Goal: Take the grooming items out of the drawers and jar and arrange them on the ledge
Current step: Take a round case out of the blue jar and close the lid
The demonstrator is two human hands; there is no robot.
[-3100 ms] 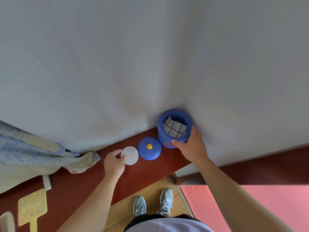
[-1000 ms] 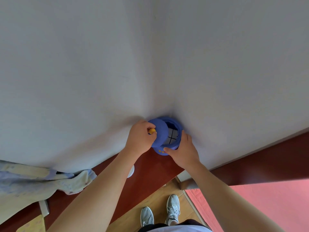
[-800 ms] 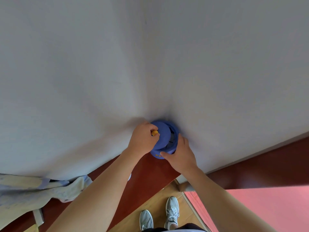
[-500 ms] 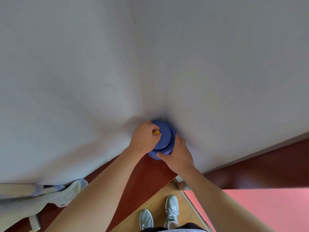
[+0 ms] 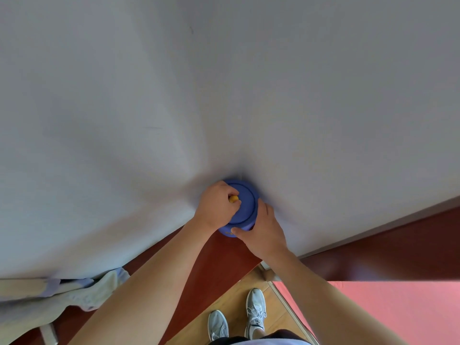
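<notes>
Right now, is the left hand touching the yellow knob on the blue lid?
Touching. The head view shows the left hand pinching the yellow knob of the blue lid; the right hand grips the blue jar.

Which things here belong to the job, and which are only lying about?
Job:
- jar, held by the right hand
- lid, its knob pinched by the left hand
- ledge

Lying about:
- cloth
- pink mat
- shoes
</notes>
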